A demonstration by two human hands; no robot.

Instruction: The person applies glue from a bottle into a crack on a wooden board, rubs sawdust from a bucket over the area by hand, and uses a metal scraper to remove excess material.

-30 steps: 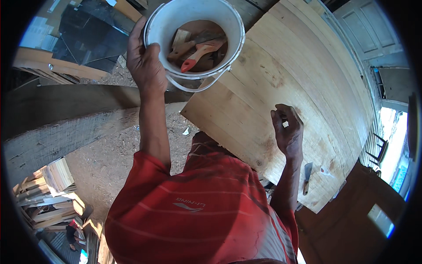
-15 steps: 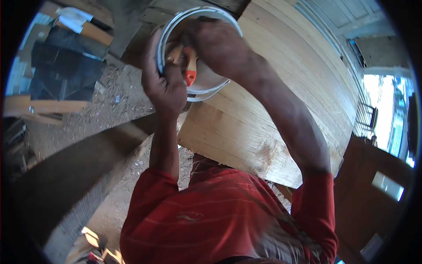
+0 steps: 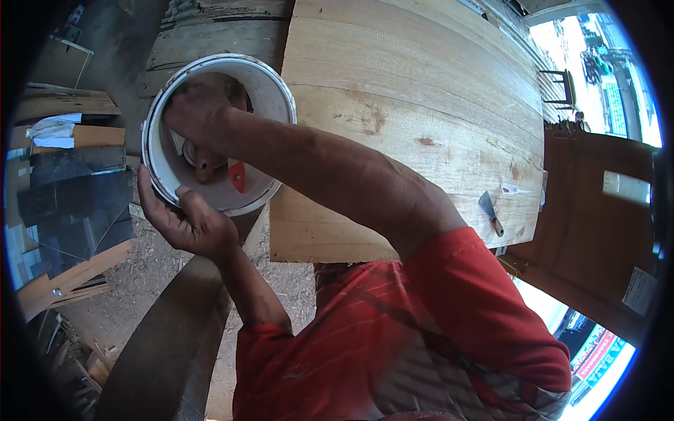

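Note:
A round white bucket (image 3: 284,105) is at the upper left, its open top toward me. My left hand (image 3: 193,223) grips its near left rim, thumb over the edge and fingers along the outer wall. Inside the bucket is my right hand (image 3: 200,112), its forearm crossing over the right rim. The fingers of that hand are hidden, so what they hold, if anything, does not show. Below it in the bucket lie a wooden handle (image 3: 203,170) with a hole in its end and a red-ended handle (image 3: 237,177). Their other ends are covered.
A light wooden board surface (image 3: 393,84) spreads right of the bucket. On its right part lie a scraper (image 3: 491,212) and a small white tool (image 3: 514,189). A thick wooden beam (image 3: 165,337) runs at lower left. Dark panels (image 3: 74,196) are stacked at the left.
The bucket sits further left and lower in view. My left hand has shifted to its near left rim, and my right hand is further inside. More of the board shows.

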